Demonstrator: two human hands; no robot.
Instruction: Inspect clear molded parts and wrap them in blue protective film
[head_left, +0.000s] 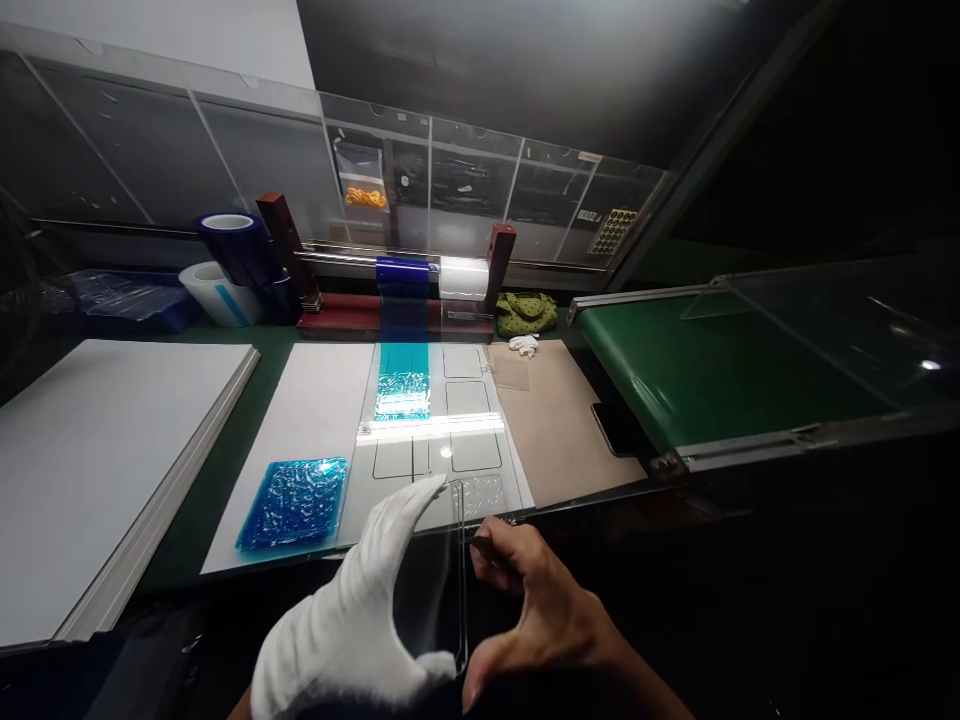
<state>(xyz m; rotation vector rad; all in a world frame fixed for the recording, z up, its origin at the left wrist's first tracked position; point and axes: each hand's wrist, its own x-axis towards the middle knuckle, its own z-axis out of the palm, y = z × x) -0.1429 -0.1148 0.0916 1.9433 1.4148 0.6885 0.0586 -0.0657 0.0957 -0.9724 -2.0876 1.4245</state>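
Gloved left hand (349, 610) and bare right hand (540, 610), fingers closed on the edges of a clear pane (429, 590); two blue film sheets (292, 503) lie flat, one on the marked board (469, 395)

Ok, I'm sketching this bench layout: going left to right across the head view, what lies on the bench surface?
Stacked white boards, crinkled blue plastic film square, clear panel marked with rounded rectangles, brown kraft paper sheet, green conveyor belt.
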